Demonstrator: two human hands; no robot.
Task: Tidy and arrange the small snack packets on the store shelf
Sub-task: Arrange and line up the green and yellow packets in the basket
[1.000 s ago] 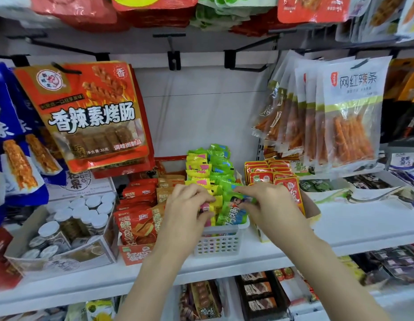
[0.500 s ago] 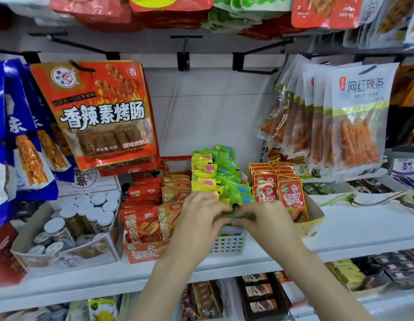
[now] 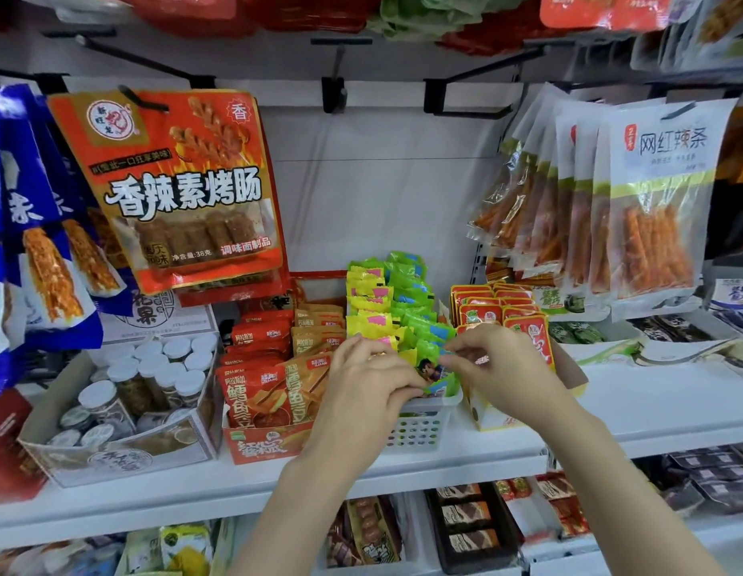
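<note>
Both hands have dropped lower into the front of the white basket (image 3: pixel 419 426) than a second ago, and the green packet (image 3: pixel 434 370) that stood up between them now lies pressed down against the front row. The left hand (image 3: pixel 367 382) curls narrow, fingertips pinching at the packets along the basket's front rim; the right hand (image 3: pixel 492 365) pinches the green packet's right edge between thumb and fingers. That suggests the front row is being seated, with the yellow and green packets (image 3: pixel 386 301) behind already standing in two files. Just left, touching the basket, sits a red box of orange packets (image 3: pixel 274 392); just right, a yellow box of red packets (image 3: pixel 502 309). Both crowd the basket, so the wrists have little side room. A box of jars (image 3: pixel 124 392) stands farther left on the shelf (image 3: pixel 652 413).
</note>
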